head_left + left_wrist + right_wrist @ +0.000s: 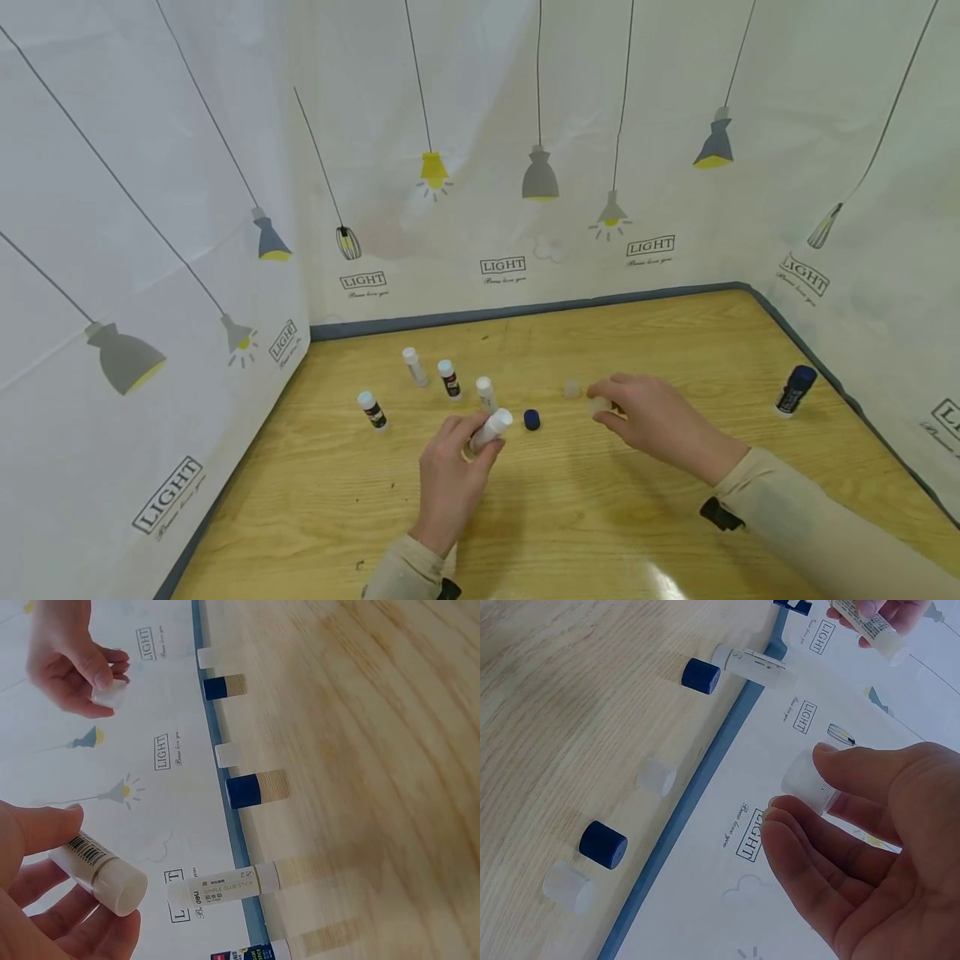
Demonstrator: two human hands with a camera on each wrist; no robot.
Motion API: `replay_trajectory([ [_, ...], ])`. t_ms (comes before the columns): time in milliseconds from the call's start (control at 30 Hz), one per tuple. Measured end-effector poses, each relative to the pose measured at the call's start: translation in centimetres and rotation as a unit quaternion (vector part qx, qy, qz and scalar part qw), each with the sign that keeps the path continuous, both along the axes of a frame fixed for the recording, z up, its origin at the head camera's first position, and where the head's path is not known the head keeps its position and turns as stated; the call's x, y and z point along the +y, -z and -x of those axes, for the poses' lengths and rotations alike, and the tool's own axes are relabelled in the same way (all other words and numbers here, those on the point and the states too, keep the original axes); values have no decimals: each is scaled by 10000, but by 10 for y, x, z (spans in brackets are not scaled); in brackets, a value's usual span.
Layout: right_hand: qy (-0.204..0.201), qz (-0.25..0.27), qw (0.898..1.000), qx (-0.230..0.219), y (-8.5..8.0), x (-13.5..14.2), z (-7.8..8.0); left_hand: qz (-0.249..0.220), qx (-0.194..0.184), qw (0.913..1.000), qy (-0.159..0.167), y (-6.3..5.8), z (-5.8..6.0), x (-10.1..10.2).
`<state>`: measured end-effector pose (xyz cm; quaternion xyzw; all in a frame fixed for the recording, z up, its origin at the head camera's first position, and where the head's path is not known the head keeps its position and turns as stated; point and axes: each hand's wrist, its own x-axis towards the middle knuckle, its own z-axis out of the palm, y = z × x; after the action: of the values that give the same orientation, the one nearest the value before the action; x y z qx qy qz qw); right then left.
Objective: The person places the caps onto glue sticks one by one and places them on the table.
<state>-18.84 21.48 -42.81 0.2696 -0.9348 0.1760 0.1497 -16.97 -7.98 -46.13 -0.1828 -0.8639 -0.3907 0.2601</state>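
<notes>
Holding a white glue stick (493,428) and a translucent cap (599,406) above the tabletop (600,533)

Nearest, the person's left grip (450,471) is curled round the white glue stick, thumb on one side and fingers on the other; the stick tilts, its upper end pointing away to the right. The right grip (656,421), well apart to its right, pinches the translucent cap between thumb and fingertips. Each grip comes out of a beige sleeve (802,508).

Between the two grips, a navy cap (532,419) rests on the tabletop. A second translucent cap (572,389) sits just left of the right grip's fingertips, a little farther back. The right wrist view also shows another navy cap (603,844) beside a third translucent cap (568,886).

Just beyond the left grip stands a printed glue stick (485,390). Farther left are two dark-labelled glue sticks (450,382), both upright, and behind them another white stick (415,367), also upright. A navy glue stick (795,390) stands well to the right of the right grip.

Past everything, beyond both grips, a white wall covering (480,75) carries printed hanging lamps (540,175) and the word LIGHT.
</notes>
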Motion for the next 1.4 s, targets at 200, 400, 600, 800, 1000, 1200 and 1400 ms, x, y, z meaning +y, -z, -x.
replay_trajectory([
  [200, 30, 2, 10000, 38, -2, -1, 0, -29, -29, 10000, 48, -1, -1, 1],
  [400, 57, 105, 9999, -73, -6, -3, -1, -41, -46, 10000, 74, 0, -2, 2],
  [600, 34, 220, 9997, -80, -9, -5, -2, -72, 22, 9999, 89, 2, -1, 3],
  [800, -15, 314, 9995, 19, -9, -7, -2, -95, 21, 9999, 78, 3, 1, 5],
  [1000, -58, 521, 9986, 65, -9, -12, -1, -193, -132, 9997, 67, 3, 0, 7],
  [1200, -7, 750, 9971, -146, -6, -16, -3, -282, -175, 9994, 72, 5, -1, 11],
  [1400, -35, 835, 9965, -54, -6, -17, -3, -388, -134, 9991, 106, 6, -2, 16],
])
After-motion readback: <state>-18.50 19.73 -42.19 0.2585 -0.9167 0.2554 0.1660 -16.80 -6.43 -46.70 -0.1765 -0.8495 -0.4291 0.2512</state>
